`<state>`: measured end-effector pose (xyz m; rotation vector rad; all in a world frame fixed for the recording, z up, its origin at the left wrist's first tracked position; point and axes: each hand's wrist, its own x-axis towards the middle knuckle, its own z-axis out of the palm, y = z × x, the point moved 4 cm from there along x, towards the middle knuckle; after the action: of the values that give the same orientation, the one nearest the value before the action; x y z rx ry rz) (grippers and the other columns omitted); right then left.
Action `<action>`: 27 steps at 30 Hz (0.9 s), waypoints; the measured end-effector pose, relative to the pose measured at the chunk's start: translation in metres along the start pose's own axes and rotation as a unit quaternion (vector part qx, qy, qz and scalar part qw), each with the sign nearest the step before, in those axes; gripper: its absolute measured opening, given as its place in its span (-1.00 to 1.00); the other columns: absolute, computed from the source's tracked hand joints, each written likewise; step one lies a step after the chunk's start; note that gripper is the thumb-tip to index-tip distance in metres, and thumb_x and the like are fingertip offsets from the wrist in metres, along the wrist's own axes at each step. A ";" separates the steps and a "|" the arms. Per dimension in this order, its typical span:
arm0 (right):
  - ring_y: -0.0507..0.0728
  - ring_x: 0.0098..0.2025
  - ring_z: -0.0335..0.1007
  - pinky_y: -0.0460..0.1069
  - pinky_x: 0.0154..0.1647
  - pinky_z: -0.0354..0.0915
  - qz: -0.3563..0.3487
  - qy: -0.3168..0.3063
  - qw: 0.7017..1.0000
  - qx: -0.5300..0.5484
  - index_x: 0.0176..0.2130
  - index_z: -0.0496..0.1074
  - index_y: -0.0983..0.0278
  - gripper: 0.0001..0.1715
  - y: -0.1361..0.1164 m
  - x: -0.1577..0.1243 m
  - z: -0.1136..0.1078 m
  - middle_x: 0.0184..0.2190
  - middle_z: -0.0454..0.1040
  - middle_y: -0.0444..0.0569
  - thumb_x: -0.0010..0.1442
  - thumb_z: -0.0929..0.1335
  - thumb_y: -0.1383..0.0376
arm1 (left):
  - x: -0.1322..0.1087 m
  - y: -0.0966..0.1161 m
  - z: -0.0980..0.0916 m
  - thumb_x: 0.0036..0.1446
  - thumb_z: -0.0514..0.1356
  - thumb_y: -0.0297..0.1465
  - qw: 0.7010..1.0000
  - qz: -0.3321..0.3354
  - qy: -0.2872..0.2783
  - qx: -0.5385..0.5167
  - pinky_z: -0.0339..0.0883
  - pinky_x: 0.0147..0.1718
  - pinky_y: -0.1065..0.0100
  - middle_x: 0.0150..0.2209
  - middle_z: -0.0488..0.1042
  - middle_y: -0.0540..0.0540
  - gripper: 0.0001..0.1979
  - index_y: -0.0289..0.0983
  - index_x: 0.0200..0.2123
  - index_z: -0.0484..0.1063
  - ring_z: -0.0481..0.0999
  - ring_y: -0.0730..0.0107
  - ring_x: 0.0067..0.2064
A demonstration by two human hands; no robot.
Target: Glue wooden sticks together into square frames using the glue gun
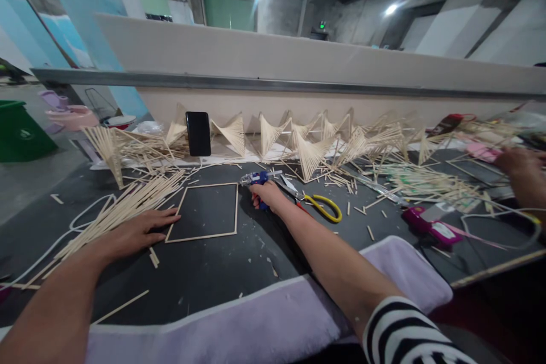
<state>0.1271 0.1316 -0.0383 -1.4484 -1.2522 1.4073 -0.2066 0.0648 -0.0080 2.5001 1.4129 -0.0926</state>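
Head cam: one rectangular wooden-stick frame, four sides counted, is laid flat on the dark tabletop, between both hands. Its left side is touched by the left hand, fingers loosely spread, nothing gripped. One blue hot glue gun is held in the right hand, tip right by the frame's far right corner; whether contact is made can't be told. Also spotted: one black smartphone, propped upright, and one pair of yellow-handled scissors.
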 end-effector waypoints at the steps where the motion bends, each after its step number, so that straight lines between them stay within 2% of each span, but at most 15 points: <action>1: 0.02 -0.75 0.24 -0.09 -0.74 0.31 0.001 0.001 1.000 -0.001 -0.63 0.29 0.33 -0.80 0.000 0.000 0.000 -0.78 0.32 -0.12 -0.05 0.33 0.32 | 0.000 -0.001 0.001 0.13 0.06 -0.22 1.000 0.000 -0.003 0.002 0.03 0.17 0.17 0.25 0.11 -0.01 -0.51 -0.05 0.15 0.19 0.17 0.18 0.22; 9: 0.00 -0.74 0.25 -0.13 -0.74 0.29 0.000 0.003 1.000 -0.003 -0.62 0.28 0.33 -0.81 -0.002 -0.004 -0.001 -0.77 0.33 -0.13 -0.05 0.33 0.32 | 0.000 0.000 0.001 0.14 0.04 -0.21 1.000 0.006 -0.007 0.004 -0.01 0.18 0.16 0.26 0.09 -0.03 -0.51 -0.09 0.16 0.19 0.14 0.19 0.23; 15: -0.02 -0.75 0.22 -0.15 -0.74 0.27 -0.002 -0.010 1.000 -0.004 -0.61 0.30 0.33 -0.82 -0.008 -0.016 -0.002 -0.78 0.31 -0.14 -0.05 0.32 0.31 | -0.003 0.013 -0.005 0.11 0.06 -0.20 1.000 0.007 -0.001 -0.009 0.01 0.17 0.14 0.24 0.13 -0.07 -0.49 -0.12 0.15 0.23 0.17 0.14 0.21; 19: -0.05 -0.75 0.19 -0.17 -0.72 0.27 -0.018 -0.038 0.999 -0.002 -0.61 0.33 0.33 -0.79 -0.023 -0.031 0.005 -0.79 0.31 -0.13 -0.04 0.32 0.26 | -0.006 0.021 -0.009 0.09 0.08 -0.23 1.000 -0.001 0.003 -0.023 0.03 0.16 0.16 0.24 0.13 -0.06 -0.49 -0.13 0.15 0.24 0.18 0.16 0.21; 22: -0.04 -0.74 0.20 -0.15 -0.71 0.28 -0.033 -0.083 0.996 -0.010 -0.60 0.36 0.34 -0.78 -0.039 -0.040 0.026 -0.79 0.31 -0.13 -0.04 0.32 0.25 | -0.007 0.024 -0.009 0.08 0.09 -0.29 1.000 -0.001 0.001 -0.027 0.01 0.17 0.16 0.25 0.12 -0.06 -0.48 -0.15 0.15 0.23 0.16 0.18 0.21; 27: 0.00 -0.71 0.25 -0.11 -0.71 0.31 -0.028 -0.158 0.986 -0.036 -0.61 0.36 0.36 -0.86 -0.059 -0.029 0.091 -0.74 0.36 -0.10 -0.09 0.34 0.33 | -0.007 0.027 -0.010 0.06 0.10 -0.36 1.000 0.005 -0.001 -0.030 0.01 0.17 0.15 0.24 0.14 -0.11 -0.47 -0.20 0.15 0.23 0.17 0.18 0.21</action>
<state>0.0315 0.1080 0.0151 -1.2582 -1.5407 1.6121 -0.1884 0.0487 0.0082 2.4583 1.3807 -0.0490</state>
